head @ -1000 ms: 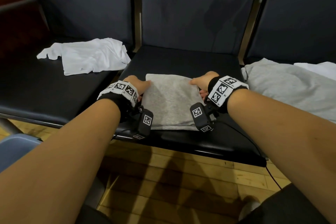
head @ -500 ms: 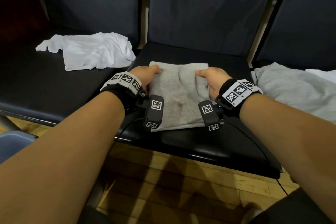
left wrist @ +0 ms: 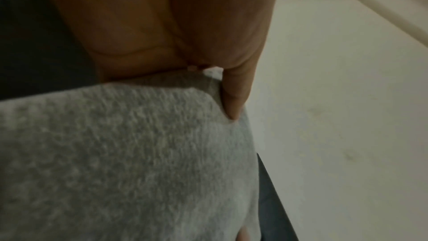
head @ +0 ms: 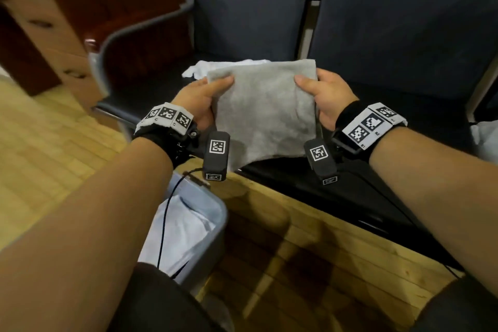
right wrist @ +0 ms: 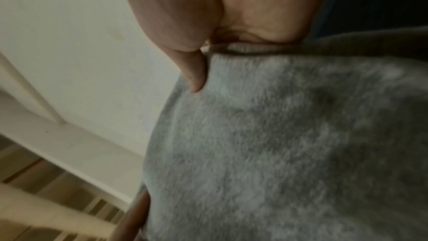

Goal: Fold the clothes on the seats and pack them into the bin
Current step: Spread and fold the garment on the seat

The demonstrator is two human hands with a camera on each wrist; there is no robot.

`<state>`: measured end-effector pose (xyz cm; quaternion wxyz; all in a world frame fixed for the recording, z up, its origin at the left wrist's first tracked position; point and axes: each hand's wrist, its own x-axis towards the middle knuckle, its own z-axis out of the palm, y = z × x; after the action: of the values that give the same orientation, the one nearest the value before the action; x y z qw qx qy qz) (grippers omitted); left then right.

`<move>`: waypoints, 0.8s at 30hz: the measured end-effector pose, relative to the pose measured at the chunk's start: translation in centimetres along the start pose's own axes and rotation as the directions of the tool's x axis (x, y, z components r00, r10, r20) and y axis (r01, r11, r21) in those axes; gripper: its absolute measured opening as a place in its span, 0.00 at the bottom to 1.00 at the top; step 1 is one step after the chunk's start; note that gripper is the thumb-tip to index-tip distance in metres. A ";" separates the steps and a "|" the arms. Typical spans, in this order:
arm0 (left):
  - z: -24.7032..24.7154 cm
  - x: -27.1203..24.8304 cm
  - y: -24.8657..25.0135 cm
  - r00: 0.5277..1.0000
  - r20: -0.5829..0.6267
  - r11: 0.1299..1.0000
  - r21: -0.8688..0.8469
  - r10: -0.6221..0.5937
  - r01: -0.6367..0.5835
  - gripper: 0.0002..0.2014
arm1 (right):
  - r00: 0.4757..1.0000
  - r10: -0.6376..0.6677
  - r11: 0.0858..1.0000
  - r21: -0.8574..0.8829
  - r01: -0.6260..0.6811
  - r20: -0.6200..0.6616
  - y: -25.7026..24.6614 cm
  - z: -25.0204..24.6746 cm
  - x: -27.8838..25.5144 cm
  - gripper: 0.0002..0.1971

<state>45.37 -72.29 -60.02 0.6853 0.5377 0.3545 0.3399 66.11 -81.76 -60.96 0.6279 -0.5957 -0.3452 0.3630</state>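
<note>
Stretching across the head view, dark padded seats (head: 377, 21) stood over a wooden plank floor (head: 40, 159). A grey bin (head: 215, 226) held white clothes. The folded grey garment (head: 264, 108) hung above the seat edge, left hand (head: 198, 101) and right hand (head: 327, 97) each clenched in a grip on its sides. Wrist views alone showed a pale wall (left wrist: 336, 98).

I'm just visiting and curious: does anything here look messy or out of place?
Mostly tidy. Both hands hold the folded grey garment neatly. The only untidy thing is a crumpled white garment lying unfolded on the seat behind it.
</note>
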 end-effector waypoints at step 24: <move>-30.2 -8.2 -18.8 0.757 -0.381 0.834 -0.078 -0.531 0.546 0.18 | 0.784 0.490 0.614 -0.789 0.000 0.381 22.2 26.9 0.7 0.24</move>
<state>17.00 -67.82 -82.52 0.6597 0.3477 0.6285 0.2211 42.19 -67.22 -81.75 0.1312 -0.7087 -0.5427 0.4313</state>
